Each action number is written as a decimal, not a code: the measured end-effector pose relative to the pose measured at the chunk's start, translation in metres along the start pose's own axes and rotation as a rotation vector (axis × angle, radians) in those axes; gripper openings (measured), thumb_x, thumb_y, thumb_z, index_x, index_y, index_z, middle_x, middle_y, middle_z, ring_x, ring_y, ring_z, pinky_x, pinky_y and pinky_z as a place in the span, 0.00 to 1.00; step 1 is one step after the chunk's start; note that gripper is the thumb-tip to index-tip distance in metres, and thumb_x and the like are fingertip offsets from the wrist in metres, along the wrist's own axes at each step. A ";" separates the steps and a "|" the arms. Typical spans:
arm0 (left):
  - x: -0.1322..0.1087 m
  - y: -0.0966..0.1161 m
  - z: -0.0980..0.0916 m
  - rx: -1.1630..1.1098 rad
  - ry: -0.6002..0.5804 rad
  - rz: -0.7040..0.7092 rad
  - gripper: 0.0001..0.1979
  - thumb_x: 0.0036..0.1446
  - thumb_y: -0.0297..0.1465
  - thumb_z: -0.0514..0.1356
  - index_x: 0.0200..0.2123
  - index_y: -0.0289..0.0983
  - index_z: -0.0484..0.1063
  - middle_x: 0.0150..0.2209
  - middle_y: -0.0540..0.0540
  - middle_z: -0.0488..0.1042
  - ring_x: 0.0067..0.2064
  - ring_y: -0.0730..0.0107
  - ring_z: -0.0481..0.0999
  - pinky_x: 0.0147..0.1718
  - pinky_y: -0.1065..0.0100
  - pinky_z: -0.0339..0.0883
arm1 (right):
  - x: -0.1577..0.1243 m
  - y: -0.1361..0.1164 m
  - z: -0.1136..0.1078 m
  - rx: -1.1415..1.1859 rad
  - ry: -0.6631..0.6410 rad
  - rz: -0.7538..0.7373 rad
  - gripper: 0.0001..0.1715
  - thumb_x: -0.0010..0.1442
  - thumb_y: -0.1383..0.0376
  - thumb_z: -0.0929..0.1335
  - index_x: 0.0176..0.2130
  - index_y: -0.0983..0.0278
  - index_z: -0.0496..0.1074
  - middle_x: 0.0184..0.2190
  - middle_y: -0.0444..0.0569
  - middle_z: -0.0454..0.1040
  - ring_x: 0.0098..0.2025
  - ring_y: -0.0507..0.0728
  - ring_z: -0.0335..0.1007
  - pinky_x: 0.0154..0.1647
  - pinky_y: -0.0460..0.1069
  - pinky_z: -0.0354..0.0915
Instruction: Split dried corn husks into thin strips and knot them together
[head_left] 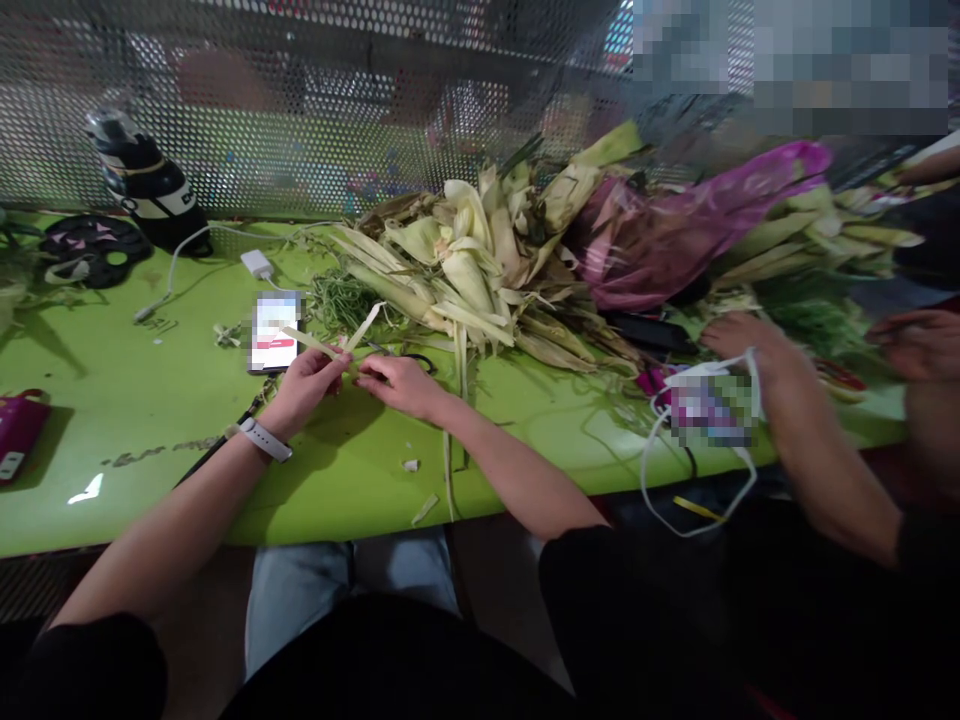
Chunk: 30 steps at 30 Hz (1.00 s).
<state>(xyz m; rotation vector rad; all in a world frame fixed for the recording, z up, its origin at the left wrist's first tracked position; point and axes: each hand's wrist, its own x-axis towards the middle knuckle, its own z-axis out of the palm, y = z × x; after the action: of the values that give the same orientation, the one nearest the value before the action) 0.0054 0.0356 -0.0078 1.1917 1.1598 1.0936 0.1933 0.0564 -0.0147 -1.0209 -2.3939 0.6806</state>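
Note:
Two pale strips of corn husk (364,326) spread in a V from the pinched fingers of my left hand (309,382), which wears a white wristband. My right hand (405,386) is just to the right, its thumb and fingers drawn together; whatever they hold, if anything, is too small to make out. Behind its knuckles a dark loop, perhaps a scissors handle (421,362), shows partly. A phone (271,345) with a lit screen lies beyond my left hand. Past both hands a large heap of corn husks (472,260) covers the back of the green table (172,400).
A dark bottle (154,185) and a black palette-like tray (94,250) stand back left, with a white charger cable (174,262). A magenta box (21,432) sits far left. A purple plastic bag (652,235) rests among husks. At right, a co-worker's arm (810,430) reaches over the table.

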 end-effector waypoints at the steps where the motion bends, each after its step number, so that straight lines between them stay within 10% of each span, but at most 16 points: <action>1: 0.000 0.000 0.000 0.008 0.001 0.005 0.15 0.52 0.40 0.67 0.34 0.34 0.71 0.19 0.55 0.65 0.19 0.79 0.62 0.19 0.73 0.53 | 0.000 0.000 0.000 -0.001 0.000 -0.001 0.12 0.66 0.59 0.65 0.44 0.64 0.73 0.36 0.50 0.78 0.36 0.55 0.71 0.39 0.49 0.62; 12: 0.000 -0.004 0.003 -0.074 0.012 0.044 0.16 0.53 0.41 0.67 0.35 0.35 0.68 0.21 0.53 0.69 0.22 0.78 0.67 0.22 0.73 0.59 | 0.001 0.003 0.000 0.106 0.054 -0.029 0.14 0.67 0.57 0.64 0.40 0.65 0.73 0.32 0.47 0.75 0.32 0.53 0.67 0.37 0.47 0.59; 22: -0.007 -0.001 0.001 -0.105 -0.147 -0.089 0.15 0.63 0.39 0.56 0.45 0.34 0.71 0.28 0.46 0.75 0.28 0.71 0.72 0.27 0.70 0.64 | 0.001 0.003 -0.005 0.589 0.263 0.238 0.22 0.63 0.46 0.64 0.35 0.62 0.70 0.26 0.43 0.69 0.29 0.51 0.65 0.32 0.47 0.61; 30: -0.008 0.000 0.003 0.151 -0.204 -0.029 0.18 0.59 0.45 0.61 0.28 0.35 0.74 0.20 0.51 0.64 0.20 0.78 0.59 0.19 0.72 0.49 | 0.004 -0.003 0.001 0.903 0.284 0.270 0.24 0.52 0.45 0.73 0.34 0.63 0.72 0.25 0.42 0.71 0.24 0.48 0.62 0.26 0.46 0.62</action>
<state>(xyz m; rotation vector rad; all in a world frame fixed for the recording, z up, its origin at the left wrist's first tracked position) 0.0080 0.0271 -0.0074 1.3660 1.1119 0.8525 0.1881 0.0574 -0.0127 -0.9297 -1.4352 1.4183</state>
